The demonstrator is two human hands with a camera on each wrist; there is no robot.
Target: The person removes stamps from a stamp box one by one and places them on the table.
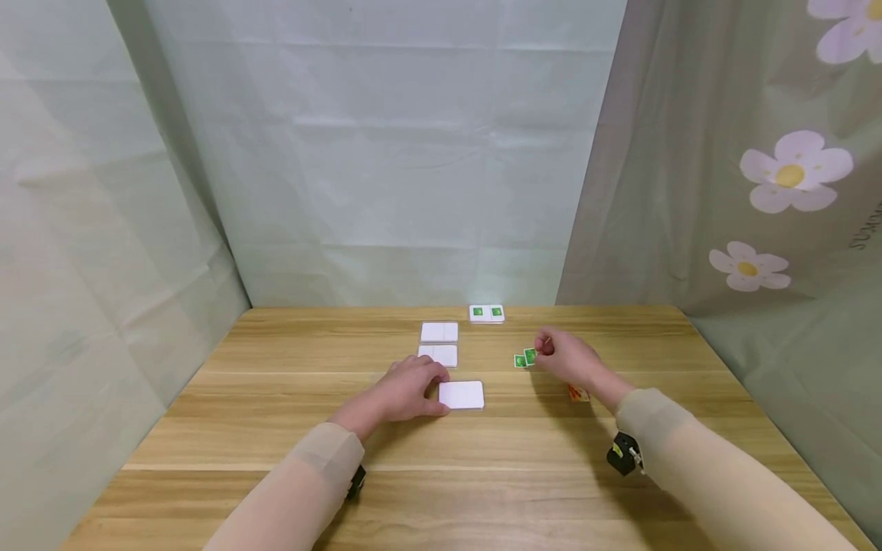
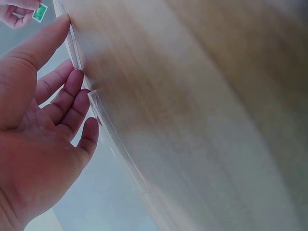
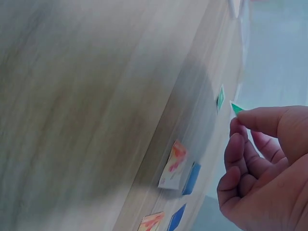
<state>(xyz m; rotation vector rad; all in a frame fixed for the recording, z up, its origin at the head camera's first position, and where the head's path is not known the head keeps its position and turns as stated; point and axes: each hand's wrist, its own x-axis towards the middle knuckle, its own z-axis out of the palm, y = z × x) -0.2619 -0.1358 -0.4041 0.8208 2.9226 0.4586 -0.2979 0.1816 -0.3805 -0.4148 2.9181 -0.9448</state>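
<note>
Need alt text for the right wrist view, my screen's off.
A right hand pinches a small green card above a wooden table. On the table lie another green card, two orange-patterned cards and two blue cards.

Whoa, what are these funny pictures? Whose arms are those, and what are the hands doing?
There's no robot here, just a person's two bare hands. The wide picture comes from a camera on the person's head, looking down at a table. The two tilted pictures come from cameras on the wrists, so each shows one hand close up.

The left hand holds a white card by one end. The right hand pinches a small green piece. Another green piece lies nearby. Farther back are two more white cards and a card with two green squares. The right wrist picture also shows orange pieces and blue pieces.
</note>
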